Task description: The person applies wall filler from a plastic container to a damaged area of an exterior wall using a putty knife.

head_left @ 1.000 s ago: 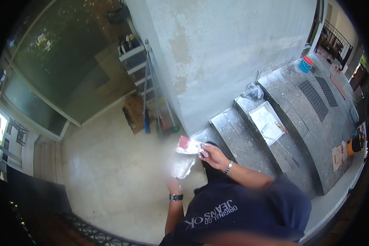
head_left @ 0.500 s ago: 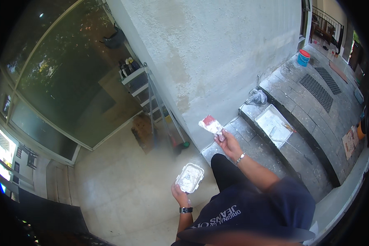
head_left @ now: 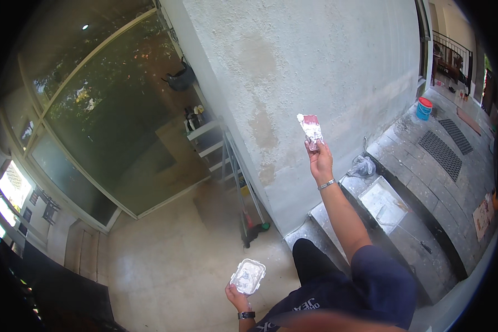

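Observation:
My right hand (head_left: 320, 157) is raised in front of the white wall (head_left: 337, 72), closed around a putty knife (head_left: 312, 131). The knife's flat reddish blade points up and is smeared with white paste, with a lump at its upper left corner. Low down, my left hand (head_left: 238, 297) grips a small white plastic tub (head_left: 248, 276) by its edge. White paste coats the inside of the tub. The wall beyond the knife has a rough, bumpy surface with brownish patches; whether the blade touches it I cannot tell.
Grey stone steps (head_left: 426, 238) rise on the right, holding a paint tray (head_left: 383, 205), a plastic bag (head_left: 362, 166), a blue bucket with a red lid (head_left: 424, 108) and dark mats (head_left: 441, 155). A stepladder (head_left: 227, 152) stands left of the wall corner, near a glass door (head_left: 122, 122).
My right hand has lifted the putty knife up and farther out toward the wall, straightening the arm. The tub in my left hand sits lower in the picture, and the whole view has shifted.

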The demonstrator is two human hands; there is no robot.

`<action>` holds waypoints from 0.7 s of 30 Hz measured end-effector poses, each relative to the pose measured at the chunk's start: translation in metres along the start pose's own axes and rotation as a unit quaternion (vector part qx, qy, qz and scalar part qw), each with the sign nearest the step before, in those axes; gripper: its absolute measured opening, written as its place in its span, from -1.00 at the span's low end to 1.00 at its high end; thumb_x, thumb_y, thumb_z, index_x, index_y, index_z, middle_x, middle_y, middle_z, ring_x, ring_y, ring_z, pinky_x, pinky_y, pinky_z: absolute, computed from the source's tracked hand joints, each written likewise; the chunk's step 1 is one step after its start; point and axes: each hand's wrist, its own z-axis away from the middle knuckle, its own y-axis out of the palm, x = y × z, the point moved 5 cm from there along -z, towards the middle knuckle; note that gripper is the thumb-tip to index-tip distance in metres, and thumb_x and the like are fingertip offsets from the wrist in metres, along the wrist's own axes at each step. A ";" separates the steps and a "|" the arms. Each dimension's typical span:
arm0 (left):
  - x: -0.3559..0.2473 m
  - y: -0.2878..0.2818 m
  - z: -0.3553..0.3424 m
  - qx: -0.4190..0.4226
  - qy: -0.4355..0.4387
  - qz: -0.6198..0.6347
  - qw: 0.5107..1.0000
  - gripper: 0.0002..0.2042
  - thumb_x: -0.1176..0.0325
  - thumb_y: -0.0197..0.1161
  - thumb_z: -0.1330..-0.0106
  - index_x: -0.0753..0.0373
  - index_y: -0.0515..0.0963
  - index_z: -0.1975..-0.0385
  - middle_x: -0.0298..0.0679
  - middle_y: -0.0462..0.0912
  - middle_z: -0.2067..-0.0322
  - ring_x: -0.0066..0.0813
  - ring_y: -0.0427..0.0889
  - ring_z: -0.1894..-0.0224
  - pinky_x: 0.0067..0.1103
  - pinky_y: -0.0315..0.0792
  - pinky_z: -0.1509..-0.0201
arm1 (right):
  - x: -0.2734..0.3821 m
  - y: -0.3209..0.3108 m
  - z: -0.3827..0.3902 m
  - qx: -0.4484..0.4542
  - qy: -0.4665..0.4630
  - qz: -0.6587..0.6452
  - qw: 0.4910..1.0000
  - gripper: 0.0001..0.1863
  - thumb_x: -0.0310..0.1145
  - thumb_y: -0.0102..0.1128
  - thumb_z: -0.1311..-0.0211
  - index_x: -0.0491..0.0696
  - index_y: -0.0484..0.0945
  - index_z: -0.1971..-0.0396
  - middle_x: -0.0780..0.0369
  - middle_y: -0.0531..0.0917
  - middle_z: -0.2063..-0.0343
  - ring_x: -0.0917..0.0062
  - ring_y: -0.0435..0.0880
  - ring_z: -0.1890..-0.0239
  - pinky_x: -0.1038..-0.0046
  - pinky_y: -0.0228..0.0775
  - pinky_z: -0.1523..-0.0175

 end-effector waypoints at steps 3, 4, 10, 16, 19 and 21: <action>-0.013 0.006 -0.002 -0.010 -0.010 0.003 1.000 -0.70 0.29 -0.08 -0.45 0.35 0.30 -0.04 -0.03 0.50 0.06 -0.24 0.59 0.08 -0.40 0.61 0.12 | 0.005 0.027 -0.011 0.020 -0.022 0.022 0.999 -0.68 -0.53 -0.05 -0.37 -0.29 0.27 -0.07 0.03 0.50 -0.01 0.32 0.57 -0.02 0.33 0.54 -0.15; -0.015 0.009 -0.004 -0.012 -0.020 0.001 1.000 -0.71 0.29 -0.09 -0.45 0.35 0.29 -0.04 -0.04 0.50 0.07 -0.24 0.60 0.08 -0.39 0.62 0.14 | 0.010 0.039 -0.016 0.028 -0.041 0.040 0.998 -0.67 -0.53 -0.06 -0.37 -0.31 0.27 -0.08 0.02 0.50 -0.01 0.32 0.57 -0.01 0.33 0.54 -0.14; -0.013 0.014 -0.017 -0.020 0.004 0.030 0.999 -0.72 0.30 -0.07 -0.45 0.35 0.30 -0.02 -0.04 0.51 0.09 -0.24 0.59 0.08 -0.38 0.61 0.12 | 0.054 0.189 -0.087 0.078 -0.213 0.136 0.964 -0.64 -0.52 -0.03 -0.35 -0.35 0.32 -0.09 0.10 0.56 0.09 0.46 0.63 0.13 0.44 0.56 -0.01; 0.016 -0.001 -0.027 -0.064 0.021 0.015 0.998 -0.72 0.31 -0.06 -0.44 0.38 0.32 0.01 -0.05 0.50 0.08 -0.26 0.59 0.11 -0.42 0.56 0.06 | 0.090 0.373 -0.132 0.082 -0.539 0.379 0.748 -0.63 -0.51 0.04 -0.26 -0.24 0.45 -0.07 0.10 0.66 0.14 0.42 0.69 0.21 0.50 0.56 0.13; 0.037 -0.019 -0.028 -0.085 0.063 0.001 0.994 -0.71 0.30 -0.06 -0.43 0.38 0.31 0.00 -0.03 0.49 0.08 -0.22 0.59 0.11 -0.37 0.63 0.15 | 0.076 0.417 -0.133 0.106 -0.665 0.497 0.547 -0.64 -0.50 0.06 -0.22 -0.16 0.51 -0.03 0.12 0.66 0.09 0.32 0.68 0.18 0.44 0.57 0.10; 0.010 -0.005 -0.010 -0.093 0.025 0.018 0.995 -0.70 0.29 -0.06 -0.42 0.39 0.30 -0.01 -0.03 0.48 0.08 -0.20 0.59 0.11 -0.34 0.66 0.23 | 0.058 0.426 -0.140 0.149 -0.705 0.535 0.442 -0.65 -0.50 0.08 -0.19 -0.15 0.53 -0.01 0.12 0.64 0.07 0.27 0.67 0.16 0.40 0.56 0.07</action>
